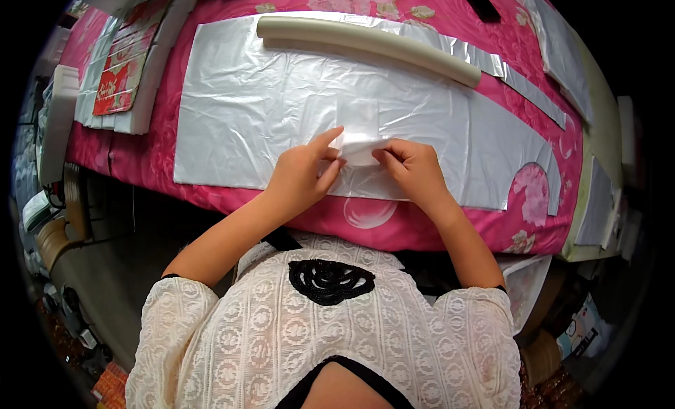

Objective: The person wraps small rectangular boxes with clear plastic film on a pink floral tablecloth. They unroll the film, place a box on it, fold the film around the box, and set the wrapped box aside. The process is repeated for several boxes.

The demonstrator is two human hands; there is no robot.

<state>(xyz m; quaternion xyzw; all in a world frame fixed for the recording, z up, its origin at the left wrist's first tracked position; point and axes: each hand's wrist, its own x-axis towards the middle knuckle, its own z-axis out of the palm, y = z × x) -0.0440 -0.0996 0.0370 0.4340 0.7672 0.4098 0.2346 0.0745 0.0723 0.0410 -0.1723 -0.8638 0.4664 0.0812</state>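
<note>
Over a pink floral cloth [148, 163] and a large, silvery, crinkled plastic sheet [232, 114], we have a small, translucent white film piece [361, 153]. Our right hand [416, 169] pinches its right edge; whether our left hand [304, 171], at its left edge, grips, we cannot tell. We judge it light, limp, slippery, best held by opposite edges.

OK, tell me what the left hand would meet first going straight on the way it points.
The left hand, index finger aimed away and to the right, would probably meet the thin translucent piece first, though depth is unclear and it might pass just above.
</note>
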